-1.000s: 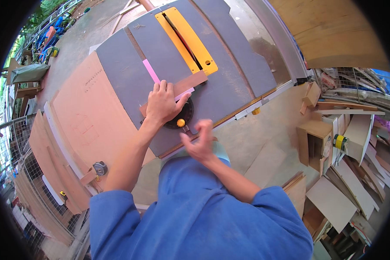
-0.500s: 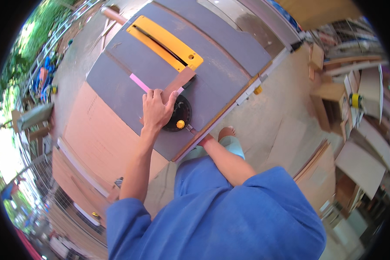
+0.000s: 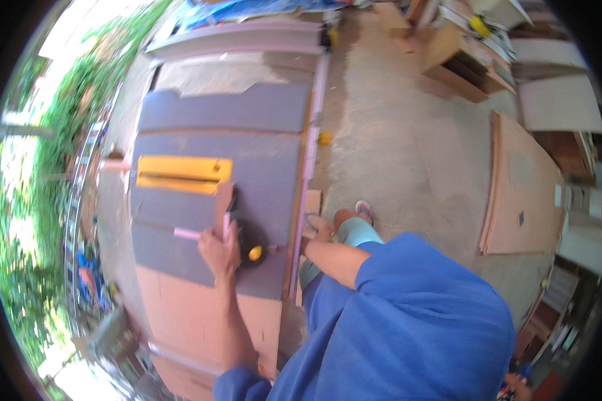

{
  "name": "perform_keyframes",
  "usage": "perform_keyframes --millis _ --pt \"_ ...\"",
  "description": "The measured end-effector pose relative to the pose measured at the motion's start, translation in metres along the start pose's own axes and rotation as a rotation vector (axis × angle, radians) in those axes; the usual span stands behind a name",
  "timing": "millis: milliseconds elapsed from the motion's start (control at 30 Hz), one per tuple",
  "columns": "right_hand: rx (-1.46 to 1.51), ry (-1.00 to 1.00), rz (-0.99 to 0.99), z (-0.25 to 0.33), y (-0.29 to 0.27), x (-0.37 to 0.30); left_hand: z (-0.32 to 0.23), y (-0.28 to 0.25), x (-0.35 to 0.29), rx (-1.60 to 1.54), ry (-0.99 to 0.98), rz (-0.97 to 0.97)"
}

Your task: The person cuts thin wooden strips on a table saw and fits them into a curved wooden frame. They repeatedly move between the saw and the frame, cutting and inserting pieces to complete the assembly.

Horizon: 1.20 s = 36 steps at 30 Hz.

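Observation:
Over a grey table saw top (image 3: 261,167), my left hand (image 3: 221,252) is closed around a short brown wooden strip (image 3: 223,199), pressing it to a miter gauge (image 3: 251,237) with a black round head and yellow knob. The gauge's pale bar (image 3: 186,233) shows beside my fingers, in line with the table slot. The strip's far end reaches the yellow insert plate (image 3: 184,172) with its dark slot. My right hand (image 3: 322,230) is low beside the table's right edge; its fingers are blurred and partly hidden, and what they touch is unclear.
A brown board (image 3: 201,301) adjoins the near side of the saw table. Wooden sheets (image 3: 522,190) lean at the right, with an open wooden box (image 3: 455,67) farther off. A pale rail (image 3: 311,134) runs along the table's right edge. Greenery and a ladder-like frame (image 3: 80,174) are at left.
My view has swung round, so the table now appears turned and the right-hand floor shows more. My left hand stays at the strip and gauge; my right hand shows more beside the edge.

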State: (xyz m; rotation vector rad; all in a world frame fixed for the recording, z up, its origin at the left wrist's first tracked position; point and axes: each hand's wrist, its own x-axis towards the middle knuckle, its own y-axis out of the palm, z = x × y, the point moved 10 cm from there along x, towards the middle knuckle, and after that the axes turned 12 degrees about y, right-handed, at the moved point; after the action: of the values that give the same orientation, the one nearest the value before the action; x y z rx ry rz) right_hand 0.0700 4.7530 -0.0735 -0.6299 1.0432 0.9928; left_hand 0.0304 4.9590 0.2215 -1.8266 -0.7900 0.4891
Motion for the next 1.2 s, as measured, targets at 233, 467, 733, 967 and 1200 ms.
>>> perform_keyframes --millis 233,467,733,967,1200 --pt "-0.292 0.021 -0.274 -0.050 -0.141 -0.006 0.010 0.018 -0.009 -0.071 0.000 0.115" --pt "0.350 0.059 -0.680 -0.226 -0.370 -0.123 -0.047 -0.023 -0.052 -0.077 0.019 0.198" --pt "0.573 0.220 -0.974 -0.519 -0.441 -0.248 -0.360 0.112 -0.083 -0.195 0.512 0.357" --pt "0.440 0.439 -0.910 -0.701 -0.424 -0.349 -0.531 0.163 -0.129 -0.246 0.632 0.447" --pt "0.883 0.206 -1.054 -0.743 -0.457 -0.481 -0.616 0.168 -0.163 -0.311 0.648 0.414"
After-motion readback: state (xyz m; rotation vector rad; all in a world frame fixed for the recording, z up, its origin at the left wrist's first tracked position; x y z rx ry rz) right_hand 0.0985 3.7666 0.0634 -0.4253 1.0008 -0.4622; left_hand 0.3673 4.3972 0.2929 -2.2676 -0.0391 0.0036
